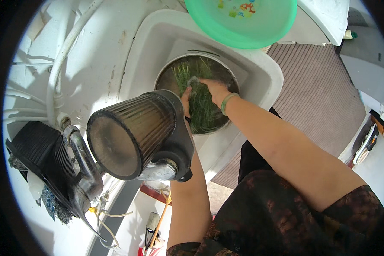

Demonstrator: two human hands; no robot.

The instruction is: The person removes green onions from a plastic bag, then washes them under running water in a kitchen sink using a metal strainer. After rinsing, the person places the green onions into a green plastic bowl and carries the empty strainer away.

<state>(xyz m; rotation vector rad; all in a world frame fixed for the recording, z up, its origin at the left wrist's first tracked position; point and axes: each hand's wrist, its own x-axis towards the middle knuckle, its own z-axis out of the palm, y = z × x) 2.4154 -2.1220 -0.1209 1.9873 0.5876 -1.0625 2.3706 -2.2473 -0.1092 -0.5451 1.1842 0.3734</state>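
A bunch of long, thin green leafy vegetables (201,110) lies in water inside a round metal basin (160,72). That basin sits in a pale sink (259,68). My left hand (186,101) is at the near-left side of the greens, its thumb showing and the rest hidden by the faucet filter and the leaves. From the right, my right hand (216,90) reaches over the basin's rim, with its fingertips at the water and the greens. Water splashes (193,80) between the hands. Whether either hand grips the leaves is not clear.
A faucet-mounted water filter (131,134) with a ribbed, cloudy housing juts over the sink and my left forearm. Beyond the sink is a green plastic basin (243,35). A black basket (41,153) and scouring pads (56,204) stand left; a ribbed mat (313,83) covers the floor.
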